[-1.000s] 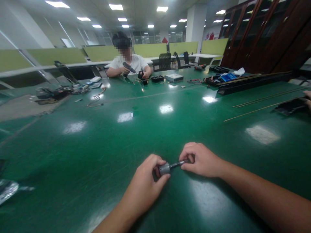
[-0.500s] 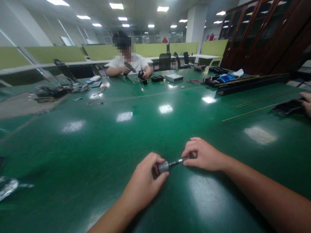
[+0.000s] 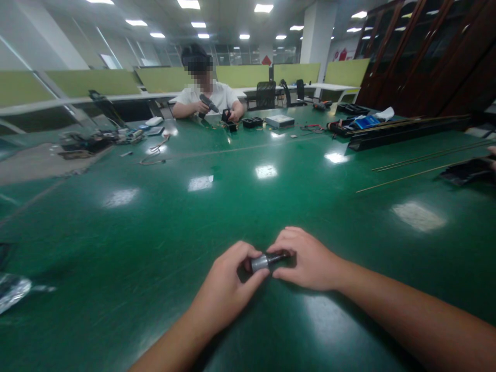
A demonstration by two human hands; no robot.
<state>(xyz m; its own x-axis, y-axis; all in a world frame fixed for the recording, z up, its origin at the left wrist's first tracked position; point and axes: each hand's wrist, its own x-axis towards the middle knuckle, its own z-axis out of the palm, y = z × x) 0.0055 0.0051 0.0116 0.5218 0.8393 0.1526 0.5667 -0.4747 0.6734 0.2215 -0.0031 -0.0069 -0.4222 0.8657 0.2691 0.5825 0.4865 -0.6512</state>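
Cylinder (image 3: 259, 262) grasped by left hand (image 3: 228, 276), long axis crosswise, shaft (image 3: 277, 257) pointing right — right hand (image 3: 308, 262) curled around shaft, grip unclear

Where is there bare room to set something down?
Glossy green tabletop is bare between the left hand and the shiny silver item, and between the right hand and the nearest thin yellow rod. Crowded: the far-left jumbled dark parts.

Cylinder (image 3: 259, 262): grey metal look, smooth, satin sheen. Shaft (image 3: 277, 257) right of it: darker, metallic, shiny. Tabletop (image 3: 232, 212): green, smooth, glossy, mirrors ceiling lights (image 3: 264, 8). Near left item (image 3: 14, 290): silvery, shiny, foil-like. Far right cabinet (image 3: 436, 77): dark wood look, glossy. Far shirt (image 3: 225, 92): white cloth, matt.
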